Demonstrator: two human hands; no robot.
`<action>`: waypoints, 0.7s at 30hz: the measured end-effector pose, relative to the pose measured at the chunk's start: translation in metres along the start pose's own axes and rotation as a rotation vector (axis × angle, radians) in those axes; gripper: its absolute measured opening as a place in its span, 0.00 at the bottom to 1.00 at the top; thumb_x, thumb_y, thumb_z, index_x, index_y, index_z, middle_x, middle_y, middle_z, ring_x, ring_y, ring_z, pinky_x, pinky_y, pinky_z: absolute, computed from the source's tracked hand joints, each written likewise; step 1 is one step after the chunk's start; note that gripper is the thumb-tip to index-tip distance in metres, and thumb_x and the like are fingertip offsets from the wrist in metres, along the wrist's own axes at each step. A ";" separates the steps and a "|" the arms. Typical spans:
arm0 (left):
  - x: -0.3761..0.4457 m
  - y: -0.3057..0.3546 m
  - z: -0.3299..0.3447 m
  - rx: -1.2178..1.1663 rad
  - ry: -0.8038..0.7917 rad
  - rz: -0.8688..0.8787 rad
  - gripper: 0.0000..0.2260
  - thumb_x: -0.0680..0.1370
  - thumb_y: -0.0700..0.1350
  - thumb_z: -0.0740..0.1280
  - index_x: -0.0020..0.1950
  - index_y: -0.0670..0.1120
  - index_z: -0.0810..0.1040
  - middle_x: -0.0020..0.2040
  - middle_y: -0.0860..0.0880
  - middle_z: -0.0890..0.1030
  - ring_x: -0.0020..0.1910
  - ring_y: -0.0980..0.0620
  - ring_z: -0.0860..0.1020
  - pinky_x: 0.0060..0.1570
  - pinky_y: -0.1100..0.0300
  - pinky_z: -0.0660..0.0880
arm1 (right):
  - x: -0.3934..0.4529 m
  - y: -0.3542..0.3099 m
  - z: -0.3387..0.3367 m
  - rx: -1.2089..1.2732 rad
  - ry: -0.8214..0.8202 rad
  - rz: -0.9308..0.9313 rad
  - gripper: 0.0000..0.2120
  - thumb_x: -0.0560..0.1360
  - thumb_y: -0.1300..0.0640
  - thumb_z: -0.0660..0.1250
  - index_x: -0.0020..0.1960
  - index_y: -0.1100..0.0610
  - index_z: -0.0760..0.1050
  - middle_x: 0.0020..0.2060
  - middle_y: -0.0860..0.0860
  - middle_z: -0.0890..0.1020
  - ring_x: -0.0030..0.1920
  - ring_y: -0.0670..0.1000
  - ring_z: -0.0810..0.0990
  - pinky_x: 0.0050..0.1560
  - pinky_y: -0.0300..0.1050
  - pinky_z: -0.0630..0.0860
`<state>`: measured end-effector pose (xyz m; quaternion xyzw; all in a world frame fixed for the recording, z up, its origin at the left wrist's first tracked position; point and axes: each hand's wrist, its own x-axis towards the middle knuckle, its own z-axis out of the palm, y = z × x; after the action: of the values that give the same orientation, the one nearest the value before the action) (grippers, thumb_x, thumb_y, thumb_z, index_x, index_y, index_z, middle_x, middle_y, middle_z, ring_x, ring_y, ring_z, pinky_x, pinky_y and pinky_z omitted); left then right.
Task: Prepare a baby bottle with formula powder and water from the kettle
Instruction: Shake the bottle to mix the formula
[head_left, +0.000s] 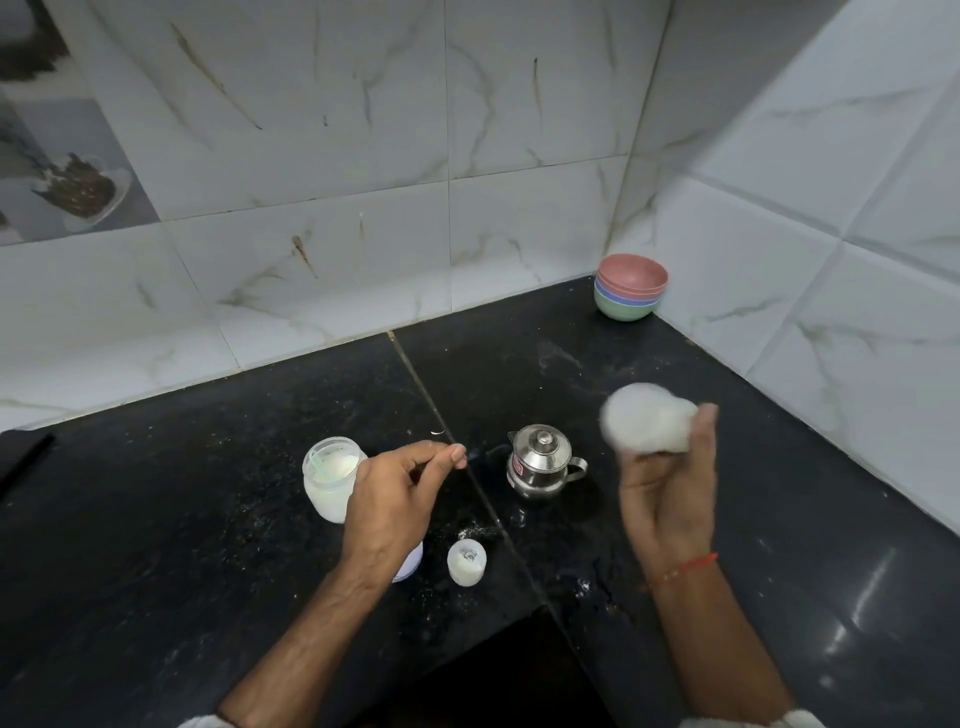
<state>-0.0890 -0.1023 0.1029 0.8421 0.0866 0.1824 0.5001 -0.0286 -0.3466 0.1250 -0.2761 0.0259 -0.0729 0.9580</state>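
At the far left of the black worktop (156, 519) an open jar of white formula powder (332, 475) is seen, upright, with a pale green scoop lying inside its mouth. Just beside it, on its right, the left hand (395, 499) is held above the worktop; its fingers (457, 454) are loosely curled, thumb close to forefinger, and nothing can be made out between them. Part of a white and lilac object is hidden under that wrist and cannot be identified. Near the worktop edge a small white cap (466, 562) is stood upright, with spilled powder scattered around it. Right of the seam the steel kettle (543, 462) is placed, lid on, handle turned right, well apart from both hands.

Further right, the baby bottle (647, 418) is gripped in the right hand (667, 499), raised clear of the worktop and heavily blurred, which is judged to be shaking. Its long axis is tilted, running from lower right at the palm up to the left, the rounded end pointing up-left toward the kettle side; which end carries the teat cannot be told. The bottle is thus already in the right hand's fingers, and the left hand is the nearer to the jar. 1 stack of coloured bowls (631, 287) is kept in the far corner.
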 end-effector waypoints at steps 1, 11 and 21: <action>-0.001 0.002 0.002 0.012 0.008 -0.001 0.08 0.75 0.64 0.68 0.42 0.65 0.86 0.40 0.71 0.85 0.39 0.63 0.84 0.42 0.61 0.79 | -0.005 0.003 -0.002 -0.188 -0.123 -0.006 0.23 0.78 0.52 0.71 0.71 0.52 0.70 0.57 0.57 0.83 0.55 0.54 0.86 0.54 0.55 0.85; -0.013 0.010 0.019 0.001 0.096 -0.031 0.04 0.76 0.62 0.73 0.44 0.65 0.84 0.40 0.67 0.85 0.31 0.63 0.75 0.35 0.70 0.74 | -0.001 -0.004 -0.006 0.104 -0.021 0.087 0.14 0.85 0.49 0.62 0.66 0.56 0.72 0.55 0.53 0.87 0.55 0.51 0.87 0.50 0.50 0.85; -0.028 0.016 0.039 0.028 0.107 -0.064 0.14 0.87 0.55 0.61 0.42 0.60 0.77 0.42 0.62 0.87 0.30 0.66 0.76 0.38 0.53 0.76 | -0.006 -0.007 -0.023 -0.281 -0.307 0.152 0.27 0.79 0.57 0.72 0.75 0.48 0.67 0.56 0.61 0.84 0.54 0.55 0.85 0.52 0.55 0.84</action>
<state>-0.1000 -0.1507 0.0940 0.8349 0.1424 0.2099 0.4885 -0.0377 -0.3631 0.1095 -0.4121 -0.0895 0.0468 0.9055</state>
